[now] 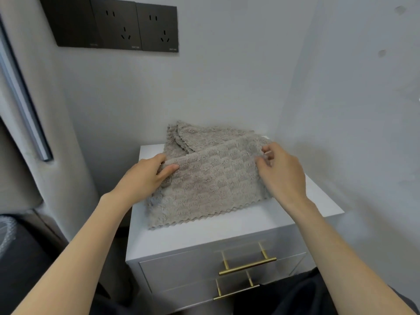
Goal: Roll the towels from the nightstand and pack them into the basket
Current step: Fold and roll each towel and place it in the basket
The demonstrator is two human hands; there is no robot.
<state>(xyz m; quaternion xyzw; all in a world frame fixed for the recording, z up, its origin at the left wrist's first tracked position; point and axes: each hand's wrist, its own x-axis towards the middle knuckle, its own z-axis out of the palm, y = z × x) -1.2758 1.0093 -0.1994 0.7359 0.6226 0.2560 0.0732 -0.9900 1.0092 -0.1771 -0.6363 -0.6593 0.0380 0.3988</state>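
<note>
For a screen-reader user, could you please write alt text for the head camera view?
A person's left hand and right hand each pinch a side edge of the top towel, a grey-beige cloth lying on a white nightstand. Under and behind it lie more towels; dark wall sockets are mounted above.

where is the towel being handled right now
In the head view, the top towel lies centre frame on the white nightstand, left hand and right hand gripping its far edge.
</note>
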